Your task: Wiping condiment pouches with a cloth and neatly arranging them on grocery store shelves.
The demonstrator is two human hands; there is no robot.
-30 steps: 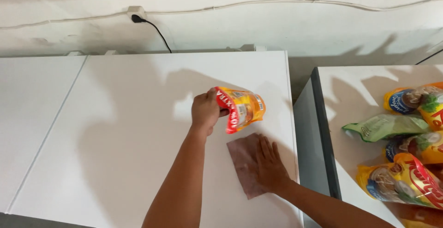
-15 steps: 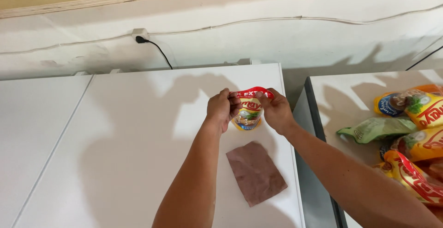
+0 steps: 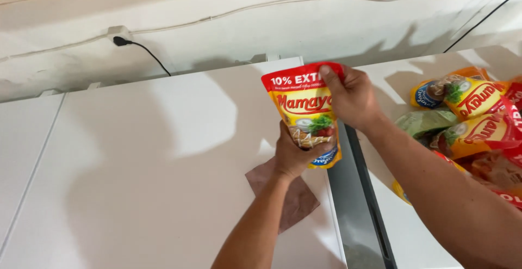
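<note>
Pouch btm hidden by left hand; right hand grips top.

White wall with a socket and cable, perhaps plaster; white countertops below, sunlit

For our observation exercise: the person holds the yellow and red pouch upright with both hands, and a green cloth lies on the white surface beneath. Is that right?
Not quite: the cloth is brown, not green, as the head view shows. The rest stands: left hand and right hand hold the pouch upright above the white surface.
</note>
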